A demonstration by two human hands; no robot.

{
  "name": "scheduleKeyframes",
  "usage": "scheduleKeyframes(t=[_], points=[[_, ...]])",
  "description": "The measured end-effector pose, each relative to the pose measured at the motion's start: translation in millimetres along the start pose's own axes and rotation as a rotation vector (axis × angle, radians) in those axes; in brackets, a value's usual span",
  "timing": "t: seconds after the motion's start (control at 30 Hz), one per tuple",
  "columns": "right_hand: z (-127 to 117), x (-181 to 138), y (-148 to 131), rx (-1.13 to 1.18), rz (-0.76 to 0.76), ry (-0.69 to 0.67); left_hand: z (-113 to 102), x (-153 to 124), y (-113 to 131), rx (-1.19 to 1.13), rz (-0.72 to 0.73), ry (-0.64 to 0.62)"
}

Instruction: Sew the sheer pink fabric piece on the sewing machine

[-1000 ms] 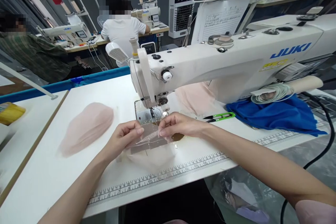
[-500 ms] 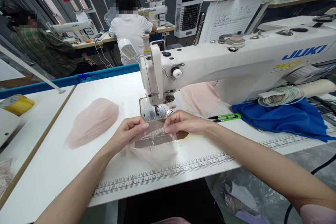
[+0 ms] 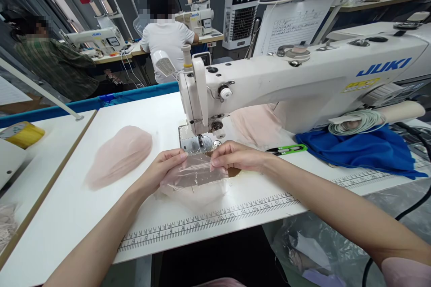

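Note:
Between my two hands stretches a piece of sheer pale-pink fabric (image 3: 198, 166), with fine folds along its upper edge and a loose part hanging toward the table ruler. My left hand (image 3: 168, 164) pinches its left end. My right hand (image 3: 232, 157) pinches the other end with thumb and forefinger. Both hands are just in front of the needle and presser foot (image 3: 201, 141) of a white sewing machine (image 3: 269, 80). Under the fabric, the metal plate and a brown patch of the machine bed show through.
A pile of sheer pink pieces (image 3: 119, 154) lies left, and more pink fabric (image 3: 257, 123) sits behind the needle. Green thread snips (image 3: 291, 149) and blue cloth (image 3: 357, 150) lie right. A printed ruler (image 3: 208, 221) runs along the front edge. Two people work at machines beyond.
My left hand has shifted slightly left, and the fabric is drawn wider between my hands. My right hand stays nearly in place. The view has turned a little.

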State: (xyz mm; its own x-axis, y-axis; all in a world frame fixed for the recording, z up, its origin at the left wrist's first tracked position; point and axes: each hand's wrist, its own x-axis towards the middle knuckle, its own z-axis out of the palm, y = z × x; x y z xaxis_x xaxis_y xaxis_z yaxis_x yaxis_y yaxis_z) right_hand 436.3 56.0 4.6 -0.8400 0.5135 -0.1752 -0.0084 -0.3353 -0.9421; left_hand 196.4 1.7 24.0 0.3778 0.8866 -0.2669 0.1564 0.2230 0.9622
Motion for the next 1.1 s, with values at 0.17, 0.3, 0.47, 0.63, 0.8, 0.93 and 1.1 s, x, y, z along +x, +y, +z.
scheduleKeyframes(t=[0.17,0.3,0.47,0.63,0.8,0.93,1.1], points=[[-0.9,-0.6,0.2,0.008,0.007,-0.032,0.2,3.3,-3.1,0.003,-0.027,0.02],[-1.7,0.2,2.6,-0.015,0.001,0.017,-3.5,-2.9,7.6,0.05,-0.014,0.038],[-0.1,4.2,8.0,0.04,-0.032,0.104,18.5,-30.6,31.7,0.456,0.12,0.061],[1.3,3.5,7.9,0.119,-0.034,0.076,77.5,-50.8,21.7,0.855,0.175,-0.28],[-1.9,-0.9,5.2,0.119,-0.057,0.024,84.7,-61.7,11.9,0.597,0.077,-0.651],[-2.8,-1.8,5.1,0.162,-0.072,0.007,41.3,-56.6,14.2,0.443,0.001,-0.437],[-0.9,-1.2,5.5,0.198,-0.071,-0.036,8.4,-23.3,12.6,0.437,0.152,0.216]])
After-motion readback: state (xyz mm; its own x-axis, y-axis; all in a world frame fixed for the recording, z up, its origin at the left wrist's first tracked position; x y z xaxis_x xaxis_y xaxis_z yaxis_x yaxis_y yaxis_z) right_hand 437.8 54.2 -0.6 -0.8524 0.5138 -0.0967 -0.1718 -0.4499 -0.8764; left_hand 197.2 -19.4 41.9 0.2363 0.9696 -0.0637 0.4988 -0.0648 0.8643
